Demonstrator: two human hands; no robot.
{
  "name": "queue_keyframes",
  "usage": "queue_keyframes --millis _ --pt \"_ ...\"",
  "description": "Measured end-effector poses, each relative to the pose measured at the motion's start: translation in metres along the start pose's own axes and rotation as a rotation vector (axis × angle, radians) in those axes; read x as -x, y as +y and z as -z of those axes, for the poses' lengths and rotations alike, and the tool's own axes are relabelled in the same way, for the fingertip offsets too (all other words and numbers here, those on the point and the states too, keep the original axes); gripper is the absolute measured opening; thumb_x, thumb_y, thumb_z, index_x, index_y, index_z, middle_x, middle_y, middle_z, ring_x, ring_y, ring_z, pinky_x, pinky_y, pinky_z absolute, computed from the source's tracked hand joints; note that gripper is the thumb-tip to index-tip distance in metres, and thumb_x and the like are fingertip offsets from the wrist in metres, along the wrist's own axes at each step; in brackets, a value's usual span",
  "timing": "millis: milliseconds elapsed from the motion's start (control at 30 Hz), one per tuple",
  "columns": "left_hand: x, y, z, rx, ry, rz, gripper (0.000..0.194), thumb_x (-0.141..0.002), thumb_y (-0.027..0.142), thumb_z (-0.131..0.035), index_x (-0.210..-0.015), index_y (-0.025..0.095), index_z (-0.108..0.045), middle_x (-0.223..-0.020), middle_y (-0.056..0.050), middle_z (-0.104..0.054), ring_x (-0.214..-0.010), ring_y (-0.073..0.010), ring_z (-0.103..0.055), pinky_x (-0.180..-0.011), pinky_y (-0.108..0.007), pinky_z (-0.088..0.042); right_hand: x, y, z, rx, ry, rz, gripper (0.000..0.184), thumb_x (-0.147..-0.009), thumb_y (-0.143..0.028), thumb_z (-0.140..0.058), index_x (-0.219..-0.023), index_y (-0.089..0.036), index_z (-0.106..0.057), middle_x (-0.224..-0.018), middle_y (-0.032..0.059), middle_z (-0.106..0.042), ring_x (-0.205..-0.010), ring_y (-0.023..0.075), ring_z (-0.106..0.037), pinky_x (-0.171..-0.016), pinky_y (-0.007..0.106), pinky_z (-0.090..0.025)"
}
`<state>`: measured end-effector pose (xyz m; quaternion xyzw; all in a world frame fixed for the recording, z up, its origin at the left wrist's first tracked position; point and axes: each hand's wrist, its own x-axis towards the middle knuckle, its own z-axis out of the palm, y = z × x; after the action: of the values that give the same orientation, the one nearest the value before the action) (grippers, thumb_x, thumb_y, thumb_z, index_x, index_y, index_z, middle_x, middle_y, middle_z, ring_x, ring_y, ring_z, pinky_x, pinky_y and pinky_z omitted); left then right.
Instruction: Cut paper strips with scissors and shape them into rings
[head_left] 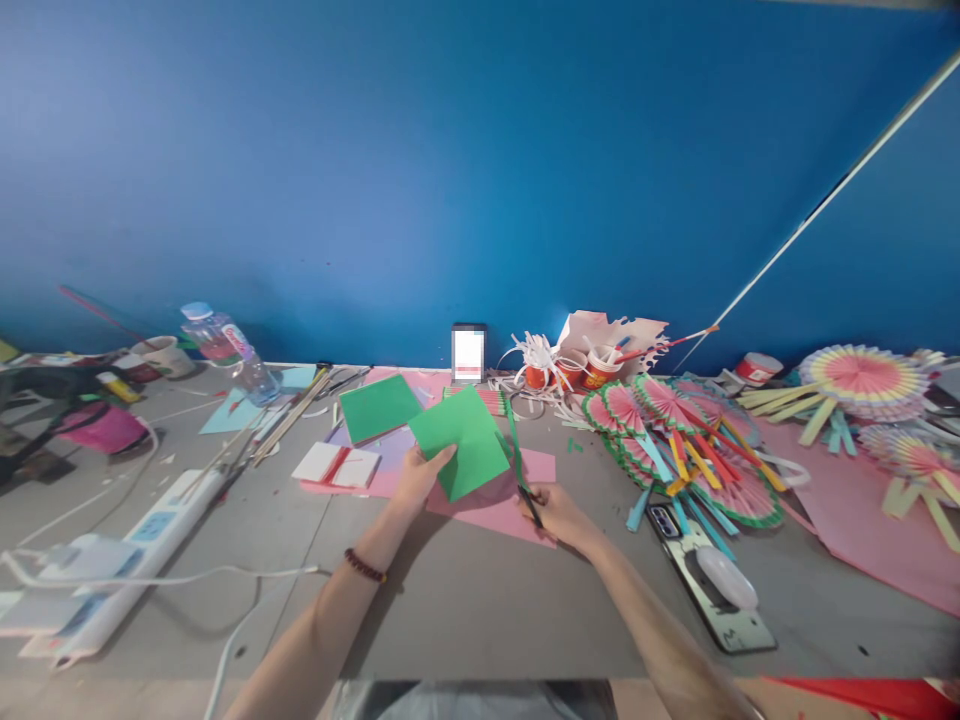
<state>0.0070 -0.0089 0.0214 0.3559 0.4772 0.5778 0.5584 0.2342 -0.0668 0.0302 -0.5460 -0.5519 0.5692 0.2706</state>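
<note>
A sheet of green paper (469,445) is pinched at its near left edge by my left hand (424,475), the thumb lying on top. My right hand (556,512) is closed on dark scissors (531,506), just off the sheet's lower right corner. Between the scissors and the sheet's right side, a narrow green paper strip (514,435) stands away from the edge. Under both lies pink paper (517,520). A second green stack of paper (381,408) rests behind my left hand. White cards with a red band (337,466) sit to its left.
A phone (469,355) stands against the blue wall. Folded paper fans (675,430), cups (600,368) and another phone (712,580) with a white mouse (726,577) occupy the right. At left are a bottle (236,350), sticks (296,410) and a power strip (135,560) with cables.
</note>
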Motion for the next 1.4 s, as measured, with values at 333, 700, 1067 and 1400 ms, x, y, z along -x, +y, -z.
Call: queue_keyframes --millis 333,700,1067,1400 --pt "-0.0005 -0.001 0.0016 -0.05 -0.033 0.014 0.048 -0.049 0.04 -0.085 -0.088 0.014 -0.073 -0.099 -0.012 -0.074 -0.096 -0.0312 -0.068 -0.087 -0.042 -0.053 0.0004 -0.0014 0.0003 -0.013 -0.003 -0.014 0.046 -0.072 -0.06 -0.06 -0.062 -0.019 -0.043 -0.047 -0.0064 -0.042 -0.035 0.0054 -0.038 -0.036 0.019 -0.025" --pt "0.0003 0.0014 0.0005 -0.049 -0.043 -0.001 0.046 -0.05 0.039 -0.085 -0.088 0.015 -0.073 -0.1 -0.012 -0.073 -0.093 -0.0299 -0.068 -0.086 -0.041 -0.053 0.0007 -0.004 0.0012 -0.025 0.012 -0.012 0.042 -0.07 -0.056 -0.063 -0.06 -0.02 -0.043 -0.048 -0.0074 -0.041 -0.036 0.0052 -0.038 -0.038 0.019 -0.028" --pt "0.0015 0.0038 -0.0002 -0.039 -0.03 0.012 0.047 -0.048 0.038 -0.085 -0.087 0.014 -0.073 -0.098 -0.013 -0.074 -0.091 -0.0302 -0.069 -0.086 -0.042 -0.053 -0.001 -0.0035 0.0007 -0.003 0.034 -0.01 0.045 -0.069 -0.057 -0.065 -0.057 -0.019 -0.043 -0.048 -0.0068 -0.038 -0.038 0.0054 -0.037 -0.037 0.019 -0.028" --pt "0.0036 0.0077 -0.002 -0.064 -0.038 0.034 0.05 -0.045 0.04 -0.086 -0.085 0.013 -0.073 -0.098 -0.013 -0.074 -0.093 -0.0303 -0.068 -0.085 -0.04 -0.053 0.0001 -0.0035 0.0005 -0.041 0.011 -0.029 0.044 -0.068 -0.056 -0.066 -0.059 -0.019 -0.044 -0.046 -0.0072 -0.041 -0.035 0.0052 -0.038 -0.036 0.019 -0.028"
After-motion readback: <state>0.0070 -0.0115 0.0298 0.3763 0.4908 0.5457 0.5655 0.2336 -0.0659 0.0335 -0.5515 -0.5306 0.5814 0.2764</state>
